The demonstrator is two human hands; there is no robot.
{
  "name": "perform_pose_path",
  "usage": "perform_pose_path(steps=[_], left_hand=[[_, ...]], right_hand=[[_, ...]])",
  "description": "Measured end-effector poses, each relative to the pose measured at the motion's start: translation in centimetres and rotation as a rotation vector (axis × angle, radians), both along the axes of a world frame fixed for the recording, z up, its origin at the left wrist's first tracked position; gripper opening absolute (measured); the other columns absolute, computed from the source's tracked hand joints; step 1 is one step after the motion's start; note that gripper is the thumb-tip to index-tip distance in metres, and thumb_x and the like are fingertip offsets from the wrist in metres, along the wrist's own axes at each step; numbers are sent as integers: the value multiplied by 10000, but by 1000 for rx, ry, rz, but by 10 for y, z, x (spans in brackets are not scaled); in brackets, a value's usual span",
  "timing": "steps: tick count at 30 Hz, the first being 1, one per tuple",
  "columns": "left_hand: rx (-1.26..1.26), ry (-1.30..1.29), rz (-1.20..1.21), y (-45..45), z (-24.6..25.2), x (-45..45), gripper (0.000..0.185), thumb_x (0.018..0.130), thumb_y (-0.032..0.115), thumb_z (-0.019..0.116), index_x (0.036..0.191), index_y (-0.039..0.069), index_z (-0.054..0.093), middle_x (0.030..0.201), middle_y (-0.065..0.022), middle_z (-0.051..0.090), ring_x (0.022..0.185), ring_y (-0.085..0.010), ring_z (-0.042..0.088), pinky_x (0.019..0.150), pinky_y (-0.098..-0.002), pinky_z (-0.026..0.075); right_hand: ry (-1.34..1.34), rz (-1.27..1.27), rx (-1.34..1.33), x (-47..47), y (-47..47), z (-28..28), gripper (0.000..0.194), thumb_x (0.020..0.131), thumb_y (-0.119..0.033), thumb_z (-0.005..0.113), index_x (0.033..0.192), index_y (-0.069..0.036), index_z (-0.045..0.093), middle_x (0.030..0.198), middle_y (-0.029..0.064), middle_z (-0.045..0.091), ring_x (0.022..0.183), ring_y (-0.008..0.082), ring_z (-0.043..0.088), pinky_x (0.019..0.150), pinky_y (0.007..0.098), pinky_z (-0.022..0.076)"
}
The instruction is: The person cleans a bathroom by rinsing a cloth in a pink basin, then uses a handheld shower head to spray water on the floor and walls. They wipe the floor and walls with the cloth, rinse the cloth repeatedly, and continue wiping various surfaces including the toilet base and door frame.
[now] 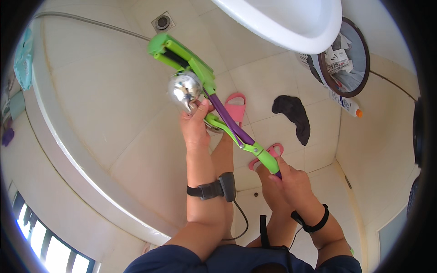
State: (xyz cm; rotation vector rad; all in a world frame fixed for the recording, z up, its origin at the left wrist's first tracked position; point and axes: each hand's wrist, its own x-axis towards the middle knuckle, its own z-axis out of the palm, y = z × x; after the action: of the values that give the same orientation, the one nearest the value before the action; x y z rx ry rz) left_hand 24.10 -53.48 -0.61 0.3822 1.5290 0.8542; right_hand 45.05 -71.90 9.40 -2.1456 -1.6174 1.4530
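Note:
A shiny rounded chrome object (pixel 186 89), apparently a shower head, is held in my left hand (pixel 197 124), whose fingers are partly hidden behind it. Close to that hand passes a green and purple sponge mop (pixel 223 111), slanting from upper left to lower right. My right hand (pixel 293 182) grips the mop's lower handle end. The mop's green head (pixel 181 56), with a dark strip inside, is just above the chrome object. From the upper left a grey flexible hose (pixel 92 23) runs behind the mop head; its link to the chrome object is hidden.
Pink slippers (pixel 235 108) are on my feet. A dark sock-like cloth (pixel 295 117) lies on the tiled floor. At upper right stand a white basin (pixel 290 30) and a waste basket (pixel 365 65), with a bottle (pixel 346 105) beside it. A floor drain (pixel 163 22) is at the top.

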Motion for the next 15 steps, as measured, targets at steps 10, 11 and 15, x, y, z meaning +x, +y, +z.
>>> perform_pose_path(steps=[10, 11, 15], left_hand=[[-24, -209, 35, 1, -1, -13, 230, 789, -42, 607, 937, 117, 532, 859, -57, 611, 829, -261, 633, 658, -435, 527], [-15, -228, 28, 2, -1, -15, 231, 774, -59, 612, 921, 103, 536, 840, -63, 608, 822, -264, 632, 673, -421, 522], [-26, -214, -21, 2, -4, -17, 243, 733, -95, 625, 888, 73, 542, 791, -74, 600, 796, -271, 628, 690, -383, 504]], right_hand=[[239, -95, -2, -12, 7, 6, 602, 860, -106, 672, 1398, -52, 408, 941, 155, 619, 691, 291, 650, 572, 387, 530], [439, -209, -164, -7, 1, 3, 633, 874, -99, 659, 1434, -58, 367, 928, 137, 612, 695, 259, 646, 572, 369, 531], [1138, -613, -525, 19, -34, -7, 719, 926, -97, 612, 1536, -93, 231, 886, 65, 566, 698, 145, 604, 589, 297, 528]])
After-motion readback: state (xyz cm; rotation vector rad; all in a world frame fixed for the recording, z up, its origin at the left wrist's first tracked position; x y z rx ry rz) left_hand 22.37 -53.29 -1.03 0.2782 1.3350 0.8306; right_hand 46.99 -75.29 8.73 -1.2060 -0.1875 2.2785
